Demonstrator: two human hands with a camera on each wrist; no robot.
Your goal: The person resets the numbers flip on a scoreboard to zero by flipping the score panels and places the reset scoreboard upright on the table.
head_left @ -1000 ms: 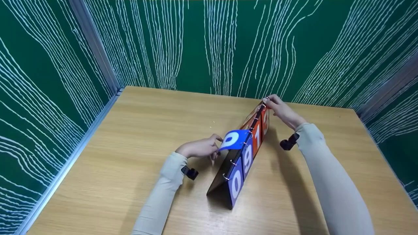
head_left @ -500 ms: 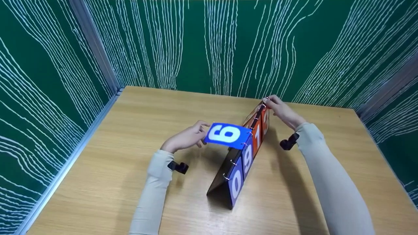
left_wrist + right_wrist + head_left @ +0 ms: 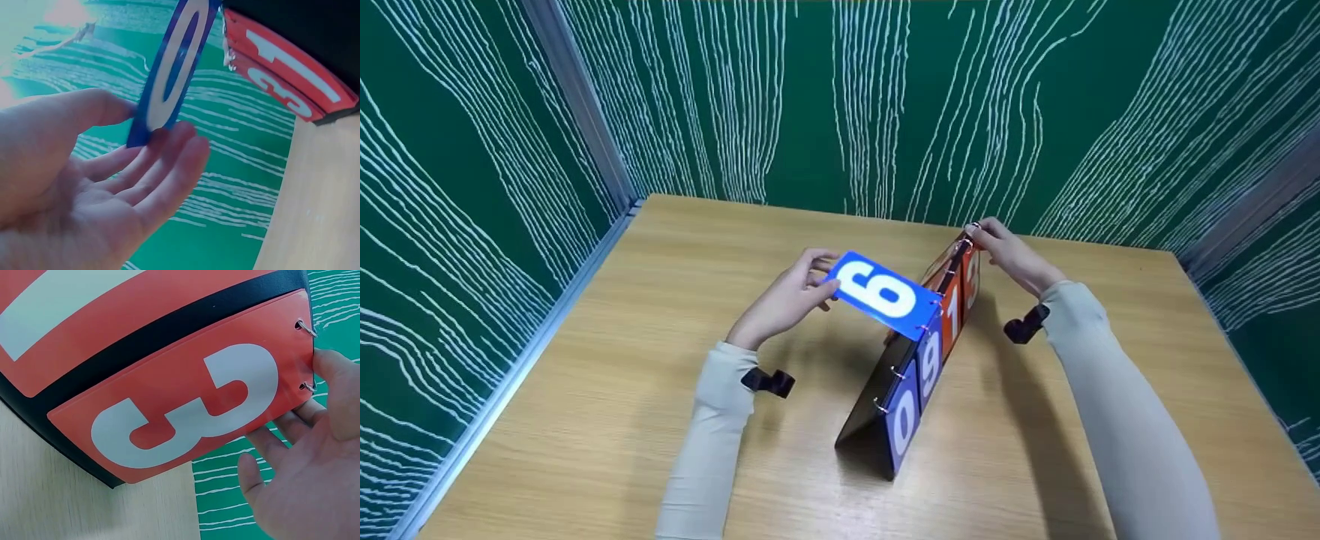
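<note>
A tent-shaped flip scoreboard stands slantwise on the table. Its near face carries a blue 0 card, a blue 9 card, a red 1 card and a red 3 card. My left hand pinches the free edge of a raised blue card between thumb and fingers. This card shows a 6 in the head view and a 0 on its other side in the left wrist view. At the scoreboard's far top end, my right hand grips the corner beside the rings.
Metal rings along the scoreboard's top edge hold the cards. The wooden table meets green walls with white wavy lines at the back and sides. Each wrist wears a small black camera.
My left hand has swung the blue card up and over the rings, from near the far slope to a raised tilt with the 6 uppermost. The right hand has stayed on the far corner.
</note>
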